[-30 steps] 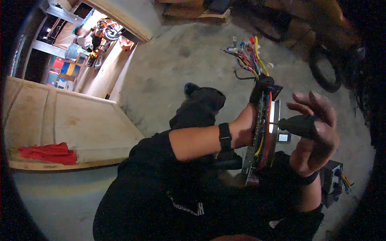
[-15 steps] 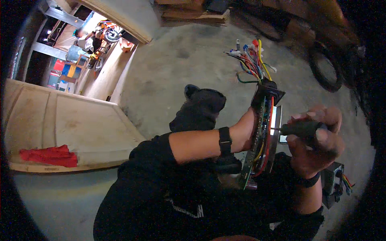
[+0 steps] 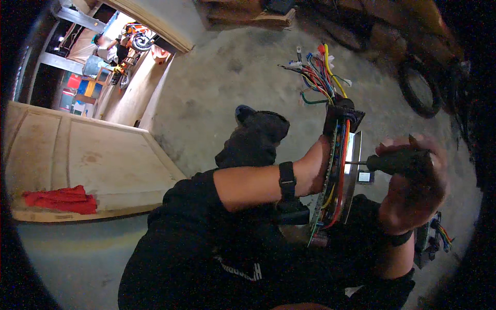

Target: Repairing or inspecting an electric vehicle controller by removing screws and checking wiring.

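My left hand grips a motor controller from its left side; its fingers are mostly hidden behind the unit. The controller's green circuit board stands on edge, with red and yellow wires running along it beside a metal plate. A loose bundle of coloured wires fans out from the black end cap at its top. My right hand is closed around the dark handle of a screwdriver. The screwdriver's thin shaft points left into the controller's side; where its tip sits I cannot make out.
A second controller with coloured wires lies on the floor beside my right forearm. A small device with a lit screen is behind the screwdriver. Tyres lie far right. A red cloth rests on a wooden panel. Beyond the doorway are a motorcycle and a person.
My right hand has shifted slightly right and its fingers have turned on the screwdriver handle. More of the shaft shows. The left hand and controller have barely moved.
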A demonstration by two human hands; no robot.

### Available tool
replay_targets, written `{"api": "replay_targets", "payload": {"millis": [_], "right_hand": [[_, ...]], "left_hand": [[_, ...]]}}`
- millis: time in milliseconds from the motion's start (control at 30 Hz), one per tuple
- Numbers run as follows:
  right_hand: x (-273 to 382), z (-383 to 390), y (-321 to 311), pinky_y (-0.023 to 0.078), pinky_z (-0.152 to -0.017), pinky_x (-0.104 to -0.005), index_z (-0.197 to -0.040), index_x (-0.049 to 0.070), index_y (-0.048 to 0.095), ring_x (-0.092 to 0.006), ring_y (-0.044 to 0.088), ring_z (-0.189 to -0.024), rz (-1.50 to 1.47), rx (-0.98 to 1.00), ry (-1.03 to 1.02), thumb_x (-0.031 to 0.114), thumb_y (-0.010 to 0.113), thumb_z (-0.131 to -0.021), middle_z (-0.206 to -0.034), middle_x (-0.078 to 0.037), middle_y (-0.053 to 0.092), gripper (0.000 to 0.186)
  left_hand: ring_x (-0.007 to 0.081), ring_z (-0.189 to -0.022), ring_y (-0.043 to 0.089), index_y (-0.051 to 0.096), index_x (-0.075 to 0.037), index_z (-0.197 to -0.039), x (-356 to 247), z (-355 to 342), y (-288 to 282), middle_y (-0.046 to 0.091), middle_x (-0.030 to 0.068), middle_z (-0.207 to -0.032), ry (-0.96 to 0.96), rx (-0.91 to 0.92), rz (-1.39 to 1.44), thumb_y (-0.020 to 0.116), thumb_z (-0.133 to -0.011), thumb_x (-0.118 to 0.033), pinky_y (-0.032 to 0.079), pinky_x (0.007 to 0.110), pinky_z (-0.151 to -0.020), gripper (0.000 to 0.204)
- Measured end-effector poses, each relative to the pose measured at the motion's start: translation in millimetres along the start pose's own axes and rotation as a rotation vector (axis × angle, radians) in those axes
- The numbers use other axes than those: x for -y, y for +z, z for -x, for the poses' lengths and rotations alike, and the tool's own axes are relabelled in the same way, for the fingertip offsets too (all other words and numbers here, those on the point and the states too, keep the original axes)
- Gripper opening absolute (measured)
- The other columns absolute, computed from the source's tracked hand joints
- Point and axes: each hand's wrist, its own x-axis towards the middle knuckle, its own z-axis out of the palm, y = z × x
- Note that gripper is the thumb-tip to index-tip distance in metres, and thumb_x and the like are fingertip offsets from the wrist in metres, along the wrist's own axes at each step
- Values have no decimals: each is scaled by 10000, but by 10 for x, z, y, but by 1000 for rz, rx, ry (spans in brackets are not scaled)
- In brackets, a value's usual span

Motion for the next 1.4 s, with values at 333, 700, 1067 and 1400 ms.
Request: {"api": "replay_targets", "payload": {"millis": [333,700,1067,1400], "right_hand": [[35,-100,-103,576,-660,-398,-1239,134,465,-330,610,-900,287,256,-237,141,622,-865,-1133,-223,500,405],[178,-119,75,518,-791,-389,-1115,77,553,-304,625,-918,-254,0,392,204,676,-739,-1047,-188,589,416],[-2,-60,-18,568,-664,-393,-1261,183,451,-344,610,-941,150,175,-193,122,656,-833,-1145,-192,498,479],[30,-97,67,567,-725,-408,-1313,141,423,-361,621,-947,125,202,-199,26,573,-872,-1257,-250,431,480]], "left_hand": [[174,-751,605,583,-115,-920,72,-84,-104,616,41,-833,-60,-115,53,462,-897,-435,492,314,-656,343],[156,-665,577,573,-148,-842,-17,13,167,585,19,-750,17,-126,8,415,-923,-500,473,319,-584,394],[243,-1138,547,446,-46,-1305,113,-153,-191,550,117,-1249,70,122,-206,581,-874,-278,456,387,-968,507],[209,-975,619,583,-35,-1115,19,-29,0,627,105,-1061,43,93,-39,515,-901,-243,510,357,-853,307]]}}
